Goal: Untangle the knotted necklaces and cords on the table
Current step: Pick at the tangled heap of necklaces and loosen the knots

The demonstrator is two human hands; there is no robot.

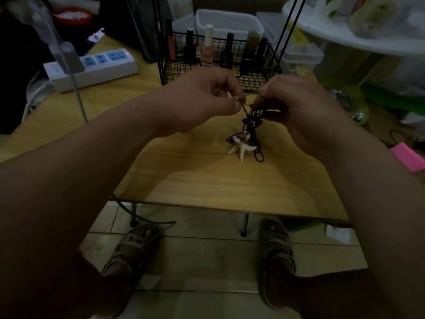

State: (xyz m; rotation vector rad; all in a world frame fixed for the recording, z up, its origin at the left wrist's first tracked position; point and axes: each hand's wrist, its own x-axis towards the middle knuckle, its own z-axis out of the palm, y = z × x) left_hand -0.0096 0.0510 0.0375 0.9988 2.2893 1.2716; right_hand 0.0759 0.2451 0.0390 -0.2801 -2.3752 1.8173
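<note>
A tangle of black cords (251,122) hangs between my two hands above the wooden table (207,180). My left hand (202,97) pinches a thin silvery chain end (239,101) with thumb and forefinger. My right hand (296,104) grips the upper part of the black cords with curled fingers. Below the hands, a white starfish pendant (241,148) lies on the table, with loose black loops (258,155) beside it still joined to the tangle.
A black wire basket (174,67) with several nail-polish bottles stands just behind my hands. A white power strip (92,67) lies at the back left. A pink object (409,157) sits off the table's right side. My sandalled feet show under the near table edge.
</note>
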